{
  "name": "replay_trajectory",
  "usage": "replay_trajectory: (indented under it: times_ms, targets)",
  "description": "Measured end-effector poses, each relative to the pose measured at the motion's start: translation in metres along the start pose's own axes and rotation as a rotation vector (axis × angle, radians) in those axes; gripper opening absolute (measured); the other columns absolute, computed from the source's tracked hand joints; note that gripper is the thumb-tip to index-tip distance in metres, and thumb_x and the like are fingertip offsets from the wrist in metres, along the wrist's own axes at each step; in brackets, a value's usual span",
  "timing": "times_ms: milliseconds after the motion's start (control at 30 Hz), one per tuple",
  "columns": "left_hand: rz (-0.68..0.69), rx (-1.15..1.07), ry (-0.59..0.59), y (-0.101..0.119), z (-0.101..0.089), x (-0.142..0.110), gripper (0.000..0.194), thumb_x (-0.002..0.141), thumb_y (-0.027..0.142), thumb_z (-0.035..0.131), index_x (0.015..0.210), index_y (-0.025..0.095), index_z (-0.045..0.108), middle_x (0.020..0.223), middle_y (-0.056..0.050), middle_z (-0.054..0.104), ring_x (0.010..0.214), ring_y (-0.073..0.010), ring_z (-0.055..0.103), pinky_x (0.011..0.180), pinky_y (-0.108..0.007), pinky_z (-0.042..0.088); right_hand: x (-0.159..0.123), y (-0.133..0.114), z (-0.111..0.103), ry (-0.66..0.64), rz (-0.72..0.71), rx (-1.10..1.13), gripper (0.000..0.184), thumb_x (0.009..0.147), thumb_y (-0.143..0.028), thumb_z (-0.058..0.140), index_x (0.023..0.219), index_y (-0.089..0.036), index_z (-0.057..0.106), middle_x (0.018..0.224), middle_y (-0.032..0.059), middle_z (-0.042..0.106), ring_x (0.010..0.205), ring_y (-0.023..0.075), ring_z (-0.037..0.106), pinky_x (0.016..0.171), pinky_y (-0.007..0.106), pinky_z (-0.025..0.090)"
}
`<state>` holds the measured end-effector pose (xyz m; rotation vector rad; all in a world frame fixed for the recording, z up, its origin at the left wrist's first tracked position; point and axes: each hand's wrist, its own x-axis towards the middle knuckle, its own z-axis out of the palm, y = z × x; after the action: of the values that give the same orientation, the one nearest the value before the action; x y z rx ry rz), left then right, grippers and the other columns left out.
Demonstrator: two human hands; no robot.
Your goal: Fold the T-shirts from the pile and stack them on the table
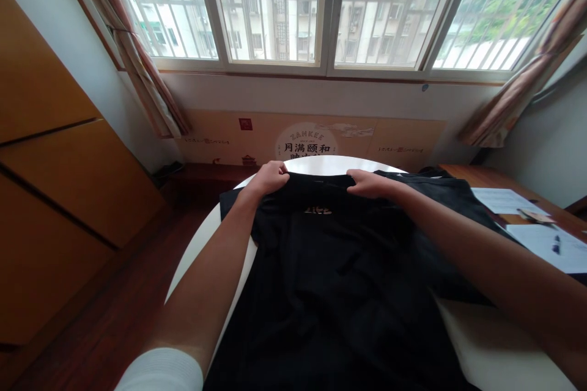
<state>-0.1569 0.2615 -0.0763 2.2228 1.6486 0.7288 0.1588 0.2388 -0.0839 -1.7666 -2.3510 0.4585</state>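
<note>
Room: a bedroom-like corner with a barred window point(270, 6) looking onto apartment blocks, a striped curtain point(137, 67) tied back at each side, and a printed cardboard panel point(307, 140) leaning under the sill.
Surface: a round white table point(206, 238) stands over a reddish wood floor point(119, 293), beside a tall wooden cupboard point(55, 134).
Shirt: a black shirt point(330, 293) lies spread across the table, its neck end toward the window, with a small pale print point(318, 209) near that edge. Its near end is out of view, and a further black layer to the right may be a sleeve; I cannot tell.
Left hand: the left hand point(270, 178) is clenched on the far edge of the shirt, fingers curled over it.
Right hand: the right hand point(369, 184) grasps the same edge, more flatly.
Why: gripping both ends of that edge seems to keep the cloth taut and flat on the tabletop.
Nearby: a wooden desk point(463, 174) to the right holds papers point(545, 244) and a pen point(556, 244).
</note>
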Motion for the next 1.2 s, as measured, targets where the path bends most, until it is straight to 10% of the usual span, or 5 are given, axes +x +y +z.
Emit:
replay_trajectory:
  times_ms: [167,333,567,833,1200]
  targets:
    - [0.046,-0.331,0.166,0.003,0.021,0.012,0.034,0.094,0.018,0.056,0.125,0.011,0.067,0.127,-0.016,0.074,0.105,-0.0227,0.076,0.099,-0.034,0.059,0.003,0.01,-0.033,0.001,0.066,0.127,0.012,0.091,-0.021,0.064,0.102,-0.017,0.068,0.079,0.0047,0.072,0.062,0.0192,0.068,0.061,0.029,0.054]
    - [0.21,-0.131,0.082,0.003,0.042,0.015,0.073,0.093,0.016,0.058,0.162,0.008,0.038,0.175,-0.019,0.03,0.163,-0.0273,0.026,0.133,-0.036,0.024,0.028,0.009,-0.04,0.143,0.156,0.083,0.049,0.099,-0.028,0.062,0.143,-0.008,0.053,0.135,0.025,0.068,0.112,0.0301,0.072,0.091,0.036,0.057]
    - [-0.032,0.231,-0.334,-0.013,0.058,0.015,0.066,0.097,0.043,0.061,0.152,0.007,0.054,0.164,-0.027,0.045,0.153,-0.0392,0.045,0.123,-0.047,0.039,0.011,-0.015,0.022,-0.067,0.035,-0.081,0.058,0.095,-0.037,0.069,0.149,-0.017,0.059,0.154,0.018,0.06,0.14,0.035,0.056,0.116,0.039,0.043]
    - [-0.04,0.229,-0.136,-0.041,0.056,0.006,0.062,0.11,0.038,0.029,0.166,0.011,0.036,0.175,-0.017,0.029,0.162,-0.0261,0.028,0.131,-0.042,0.024,-0.025,-0.024,0.062,-0.188,0.149,-0.198,0.078,0.108,-0.065,0.036,0.172,-0.024,0.021,0.179,0.0182,0.012,0.164,0.0424,0.013,0.121,0.078,0.022]
    - [-0.506,0.359,-0.045,-0.072,0.033,-0.011,0.08,0.107,0.052,0.023,0.169,0.001,0.026,0.177,-0.022,0.017,0.165,-0.0367,0.015,0.133,-0.055,0.015,-0.041,-0.026,0.061,-0.121,0.103,-0.201,0.091,0.105,-0.077,0.023,0.173,-0.017,0.019,0.179,0.0191,0.016,0.164,0.0386,0.014,0.127,0.064,0.02]
